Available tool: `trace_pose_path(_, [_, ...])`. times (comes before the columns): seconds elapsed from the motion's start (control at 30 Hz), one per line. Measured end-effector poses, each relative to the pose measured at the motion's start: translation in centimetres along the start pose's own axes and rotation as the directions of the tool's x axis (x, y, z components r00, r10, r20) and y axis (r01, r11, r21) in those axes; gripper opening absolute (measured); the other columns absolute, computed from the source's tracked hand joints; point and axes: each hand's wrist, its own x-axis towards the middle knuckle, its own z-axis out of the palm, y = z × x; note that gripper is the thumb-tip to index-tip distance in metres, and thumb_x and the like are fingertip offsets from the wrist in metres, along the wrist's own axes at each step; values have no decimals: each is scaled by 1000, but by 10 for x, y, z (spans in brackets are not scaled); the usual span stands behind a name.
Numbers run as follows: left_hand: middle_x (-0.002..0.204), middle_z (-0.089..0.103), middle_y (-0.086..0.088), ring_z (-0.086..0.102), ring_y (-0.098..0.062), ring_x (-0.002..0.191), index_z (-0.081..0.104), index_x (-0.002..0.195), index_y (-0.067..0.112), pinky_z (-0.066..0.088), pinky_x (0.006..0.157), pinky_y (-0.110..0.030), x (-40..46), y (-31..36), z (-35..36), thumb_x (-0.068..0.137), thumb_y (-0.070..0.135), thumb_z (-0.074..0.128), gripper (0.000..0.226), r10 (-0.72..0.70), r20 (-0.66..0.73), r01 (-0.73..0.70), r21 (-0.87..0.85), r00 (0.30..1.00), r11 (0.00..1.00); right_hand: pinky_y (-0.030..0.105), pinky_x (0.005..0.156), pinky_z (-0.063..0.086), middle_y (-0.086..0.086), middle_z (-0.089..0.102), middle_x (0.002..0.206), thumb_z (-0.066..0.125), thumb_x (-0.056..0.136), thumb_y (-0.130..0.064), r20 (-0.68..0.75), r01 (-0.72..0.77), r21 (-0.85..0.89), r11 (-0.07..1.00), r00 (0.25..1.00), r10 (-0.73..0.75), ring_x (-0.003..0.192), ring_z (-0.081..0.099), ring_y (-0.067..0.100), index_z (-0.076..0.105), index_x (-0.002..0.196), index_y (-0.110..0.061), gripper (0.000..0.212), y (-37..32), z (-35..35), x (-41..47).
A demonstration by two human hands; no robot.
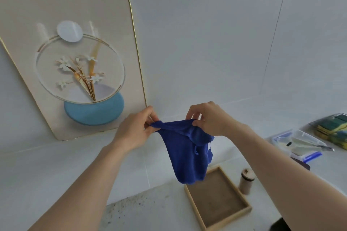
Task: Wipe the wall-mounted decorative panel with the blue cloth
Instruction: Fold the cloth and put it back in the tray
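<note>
The decorative panel hangs on the white wall at the left: beige, gold-edged, with a clear ring, white flowers and a light blue disc. The blue cloth hangs in front of the wall, to the right of the panel's lower corner. My left hand pinches the cloth's top left edge. My right hand pinches its top right edge. The cloth droops between and below both hands and does not touch the panel.
Below the cloth a shallow wooden tray lies on the speckled counter, with a small wooden cylinder beside it. At the right are a clear plastic box with tools and a stack of green-yellow sponges.
</note>
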Motion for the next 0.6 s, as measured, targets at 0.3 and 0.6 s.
trace_pose_path(0.3, [95,74,12,69,-15,86,56,91,35,60,81,-43,5,5,121,95,26,71,18,-81,162,64,106,983,992,40,84,57,-3,76,100,65,93,-8,91,-152,-14,988,984,153,93,67,23,75,104,-27,25,99,55,-28])
trace_pose_path(0.6, [102,76,8,70,-22,90,55,102,33,60,79,-42,-7,-14,246,96,16,63,20,-200,245,150,210,949,966,43,78,58,2,73,104,55,94,-3,140,-254,-15,967,957,253,93,67,28,75,105,-22,30,186,140,-54])
